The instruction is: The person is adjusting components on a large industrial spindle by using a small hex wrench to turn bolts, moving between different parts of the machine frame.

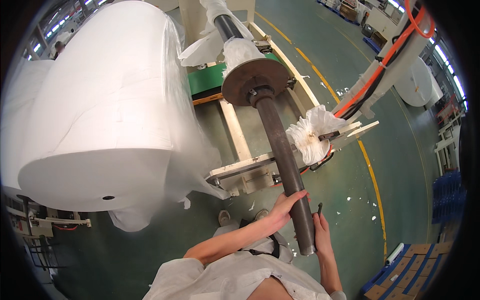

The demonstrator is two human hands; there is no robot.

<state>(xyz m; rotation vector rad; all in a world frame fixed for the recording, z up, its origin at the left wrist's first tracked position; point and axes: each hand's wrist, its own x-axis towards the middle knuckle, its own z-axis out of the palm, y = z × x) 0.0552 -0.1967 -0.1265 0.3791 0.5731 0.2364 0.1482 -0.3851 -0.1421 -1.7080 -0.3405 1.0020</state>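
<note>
A long dark steel shaft [281,145] runs from the cream machine frame toward my body. Around its upper part sits a round rusty-brown flange [235,86], with crumpled white paper [239,54] just behind it. My left hand [286,209] wraps round the shaft near its lower end, from the left side. On the right of that end, my right hand [322,234] is closed on a short dark rod-like tool [320,208] that sticks up past the fingers. The tool's lower part is hidden in the hand.
A huge white paper roll [100,105], loosely wrapped in film, stands at left. The cream frame [235,131] holds a green panel [207,80]. White cloth-like material [315,132] bunches beside an orange hose [367,72]. A blue pallet with brown boxes [412,272] lies lower right.
</note>
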